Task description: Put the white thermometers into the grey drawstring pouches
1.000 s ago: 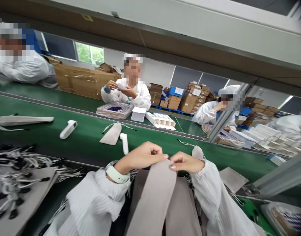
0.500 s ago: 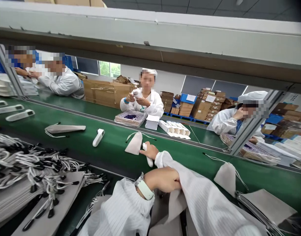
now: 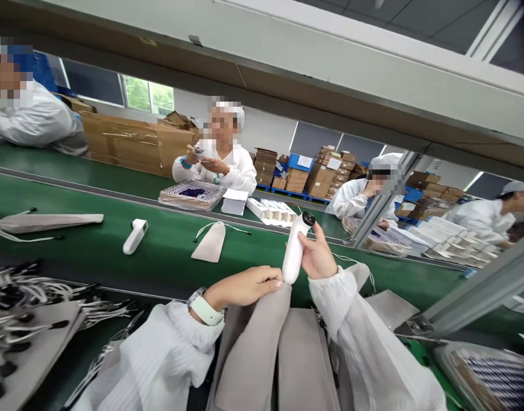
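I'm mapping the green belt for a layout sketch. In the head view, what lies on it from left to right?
Long grey pouch → white handheld device → small drawstring pouch → white device held upright above the belt in the right hand.

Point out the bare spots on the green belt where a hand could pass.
Bare belt lies between the white device and the small pouch, and left of that device below the long pouch. Crowded: the cord pile at left, and the pouch stack by both hands.

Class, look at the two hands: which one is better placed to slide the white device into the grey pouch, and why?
Right. The right hand already grips the white device, its lower end at the mouth of the grey pouch, which the left hand holds.
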A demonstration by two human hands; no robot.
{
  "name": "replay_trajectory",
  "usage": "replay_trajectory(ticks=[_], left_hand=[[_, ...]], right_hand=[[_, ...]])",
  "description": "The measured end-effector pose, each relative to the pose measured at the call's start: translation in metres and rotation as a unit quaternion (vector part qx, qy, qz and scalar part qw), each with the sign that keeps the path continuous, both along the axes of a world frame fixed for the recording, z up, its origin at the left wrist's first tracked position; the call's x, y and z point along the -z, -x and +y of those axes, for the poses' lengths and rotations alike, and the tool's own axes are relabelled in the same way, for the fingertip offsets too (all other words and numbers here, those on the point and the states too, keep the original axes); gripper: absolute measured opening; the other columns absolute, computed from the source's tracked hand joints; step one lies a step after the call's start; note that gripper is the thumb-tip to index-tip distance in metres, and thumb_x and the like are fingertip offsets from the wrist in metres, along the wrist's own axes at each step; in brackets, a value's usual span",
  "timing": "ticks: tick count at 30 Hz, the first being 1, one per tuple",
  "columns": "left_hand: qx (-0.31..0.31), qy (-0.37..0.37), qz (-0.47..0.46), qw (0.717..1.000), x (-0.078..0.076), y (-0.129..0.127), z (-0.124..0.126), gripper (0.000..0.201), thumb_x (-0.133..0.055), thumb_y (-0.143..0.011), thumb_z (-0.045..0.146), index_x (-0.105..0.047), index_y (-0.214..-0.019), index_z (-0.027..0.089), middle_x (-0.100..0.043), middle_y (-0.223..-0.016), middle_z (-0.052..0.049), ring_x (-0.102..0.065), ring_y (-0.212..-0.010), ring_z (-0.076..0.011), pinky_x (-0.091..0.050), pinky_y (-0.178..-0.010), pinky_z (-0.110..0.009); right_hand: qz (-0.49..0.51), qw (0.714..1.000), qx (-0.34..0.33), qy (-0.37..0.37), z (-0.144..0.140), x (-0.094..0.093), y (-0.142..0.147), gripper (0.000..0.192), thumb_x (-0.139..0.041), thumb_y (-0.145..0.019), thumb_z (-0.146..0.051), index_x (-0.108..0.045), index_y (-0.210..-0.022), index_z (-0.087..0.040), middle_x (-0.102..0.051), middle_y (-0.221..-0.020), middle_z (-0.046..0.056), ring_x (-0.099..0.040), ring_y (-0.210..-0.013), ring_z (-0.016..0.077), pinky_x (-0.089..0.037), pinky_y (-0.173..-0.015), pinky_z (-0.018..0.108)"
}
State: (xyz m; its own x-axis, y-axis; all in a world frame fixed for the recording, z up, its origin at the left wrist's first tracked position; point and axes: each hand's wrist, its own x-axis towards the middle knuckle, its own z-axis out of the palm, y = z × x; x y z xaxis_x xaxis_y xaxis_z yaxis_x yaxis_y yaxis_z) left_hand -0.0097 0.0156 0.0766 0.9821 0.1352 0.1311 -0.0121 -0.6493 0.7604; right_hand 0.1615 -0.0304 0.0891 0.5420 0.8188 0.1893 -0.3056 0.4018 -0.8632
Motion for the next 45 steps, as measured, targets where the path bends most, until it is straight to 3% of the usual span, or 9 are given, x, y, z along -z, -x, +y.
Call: replay_trajectory(ticks=[9,16,20,25,29,32,37,40,45], left_hand=[[-0.023,0.025,0.009,0.999,-0.009,0.000,-0.008,0.026,-0.027,-0.088,0.036,-0.044,-0.079,0.019,-0.033,-0.076,0.003,-0.035,-0.069,-0.0093,-0.032,-0.069,-0.020],[-0.227,-0.007,-0.170,0.959,-0.007,-0.004,-0.002,0.024,-0.030,-0.087,0.034,-0.048,-0.083,0.018,-0.038,-0.088,-0.002,-0.038,-0.089,-0.0142,-0.032,-0.084,-0.026],[-0.270,-0.032,-0.178,0.946,-0.013,0.000,0.001,0.024,-0.034,-0.085,0.036,-0.052,-0.083,0.020,-0.037,-0.089,-0.002,-0.038,-0.091,-0.0149,-0.032,-0.085,-0.027],[-0.287,-0.063,-0.128,0.947,-0.025,0.009,-0.009,0.026,-0.035,-0.083,0.042,-0.051,-0.084,0.021,-0.038,-0.087,-0.001,-0.040,-0.077,-0.0130,-0.036,-0.066,-0.022],[-0.231,0.009,0.016,0.973,-0.042,0.021,-0.029,0.034,-0.032,-0.083,0.045,-0.046,-0.070,0.017,-0.039,-0.062,0.003,-0.035,-0.053,-0.0096,-0.028,-0.048,-0.020],[-0.151,0.122,0.067,0.979,-0.054,0.027,-0.043,0.039,-0.037,-0.081,0.044,-0.037,-0.054,0.015,-0.026,-0.050,0.005,-0.022,-0.044,-0.0068,-0.016,-0.041,-0.020],[-0.190,0.325,-0.139,0.916,-0.054,0.019,-0.046,0.033,-0.034,-0.084,0.040,-0.036,-0.060,0.017,-0.020,-0.046,0.007,-0.013,-0.041,-0.0060,-0.012,-0.038,-0.018],[-0.207,0.292,-0.224,0.907,-0.047,0.012,-0.042,0.032,-0.032,-0.086,0.039,-0.039,-0.064,0.016,-0.028,-0.047,0.007,-0.021,-0.042,-0.0058,-0.019,-0.041,-0.017],[-0.179,0.084,-0.106,0.975,-0.047,0.016,-0.038,0.033,-0.033,-0.085,0.038,-0.047,-0.067,0.016,-0.045,-0.057,0.003,-0.039,-0.050,-0.0075,-0.029,-0.049,-0.019]], right_hand=[[0.107,0.991,-0.036,-0.070,-0.011,0.019,0.002,0.049,-0.063,-0.064,-0.020,-0.033,-0.101,-0.032,-0.056,-0.084,-0.004,-0.056,-0.077,0.0129,-0.047,-0.070,0.034],[-0.164,0.964,-0.206,0.027,-0.021,0.021,0.016,0.021,-0.061,-0.068,-0.036,-0.050,-0.074,-0.019,-0.049,-0.068,-0.003,-0.047,-0.059,0.0073,-0.043,-0.052,0.019],[-0.241,0.913,-0.315,0.097,-0.026,0.021,0.022,0.040,-0.045,-0.075,-0.052,-0.055,-0.073,-0.014,-0.050,-0.065,0.001,-0.048,-0.055,0.0094,-0.042,-0.045,0.021],[-0.360,0.932,0.044,0.023,-0.026,0.020,0.015,0.029,-0.048,-0.077,-0.043,-0.056,-0.078,-0.015,-0.041,-0.050,-0.005,-0.030,-0.040,0.0044,-0.025,-0.037,0.017],[-0.467,0.800,0.377,-0.026,-0.025,0.029,-0.026,0.023,-0.051,-0.075,-0.036,-0.055,-0.067,-0.015,-0.035,-0.041,-0.006,-0.030,-0.038,0.0058,-0.028,-0.042,0.020],[-0.475,0.759,0.445,-0.006,-0.027,0.031,-0.053,0.027,-0.046,-0.076,-0.036,-0.055,-0.062,-0.015,-0.033,-0.038,-0.006,-0.030,-0.035,0.0063,-0.027,-0.041,0.020],[-0.500,0.846,0.183,-0.022,-0.038,0.011,-0.027,0.029,-0.042,-0.077,-0.042,-0.056,-0.077,-0.016,-0.042,-0.048,-0.004,-0.039,-0.042,0.0084,-0.032,-0.045,0.021],[-0.571,0.816,-0.089,0.009,-0.042,0.013,0.023,0.055,-0.067,-0.055,-0.039,-0.049,-0.103,-0.019,-0.056,-0.075,-0.001,-0.049,-0.058,0.0115,-0.039,-0.054,0.022],[-0.442,0.897,-0.015,0.014,-0.028,0.031,0.046,0.028,-0.060,-0.061,-0.030,-0.048,-0.083,-0.019,-0.056,-0.075,0.000,-0.053,-0.068,0.0152,-0.043,-0.063,0.026]])
